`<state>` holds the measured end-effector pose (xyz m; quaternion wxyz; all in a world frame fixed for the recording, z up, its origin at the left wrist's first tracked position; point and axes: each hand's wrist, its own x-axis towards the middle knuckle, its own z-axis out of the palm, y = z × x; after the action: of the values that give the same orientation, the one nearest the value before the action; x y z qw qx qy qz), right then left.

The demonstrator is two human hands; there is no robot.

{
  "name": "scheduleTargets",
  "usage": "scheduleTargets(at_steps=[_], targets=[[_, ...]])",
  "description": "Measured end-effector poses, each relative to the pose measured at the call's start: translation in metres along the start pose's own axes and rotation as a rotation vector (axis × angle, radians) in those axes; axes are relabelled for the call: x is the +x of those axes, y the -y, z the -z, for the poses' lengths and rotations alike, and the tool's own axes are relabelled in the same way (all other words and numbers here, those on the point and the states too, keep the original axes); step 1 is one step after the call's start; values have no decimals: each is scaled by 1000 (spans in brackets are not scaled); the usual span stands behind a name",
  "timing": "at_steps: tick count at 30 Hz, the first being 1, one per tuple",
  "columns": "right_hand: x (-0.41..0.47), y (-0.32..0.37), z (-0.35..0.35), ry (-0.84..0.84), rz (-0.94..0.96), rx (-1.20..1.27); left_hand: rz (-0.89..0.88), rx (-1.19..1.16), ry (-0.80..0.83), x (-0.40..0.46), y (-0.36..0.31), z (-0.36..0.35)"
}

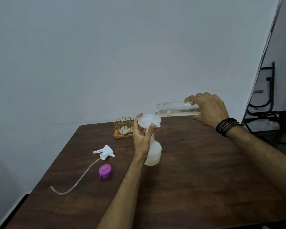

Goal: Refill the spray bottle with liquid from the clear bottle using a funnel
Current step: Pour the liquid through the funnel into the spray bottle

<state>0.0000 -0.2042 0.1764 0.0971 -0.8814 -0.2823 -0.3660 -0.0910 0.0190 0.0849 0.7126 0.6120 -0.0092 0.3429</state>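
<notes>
Beside the left hand gripping the funnel, pale liquid is tipped from the clear bottle gripped by the right hand into the part-filled spray bottle.

table dark brown woodgrain | cap purple | rack gold | funnel white

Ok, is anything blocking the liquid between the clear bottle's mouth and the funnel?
Nothing visible does. The clear bottle, tipped by the right hand, has its open mouth right over the funnel, which the left hand steadies on the spray bottle.
</notes>
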Motion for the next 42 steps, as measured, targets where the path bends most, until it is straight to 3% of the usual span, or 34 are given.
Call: scheduleTargets(at_steps=[42], targets=[[7,2,7,54,15,-34,15,-53,2,0,2,0]])
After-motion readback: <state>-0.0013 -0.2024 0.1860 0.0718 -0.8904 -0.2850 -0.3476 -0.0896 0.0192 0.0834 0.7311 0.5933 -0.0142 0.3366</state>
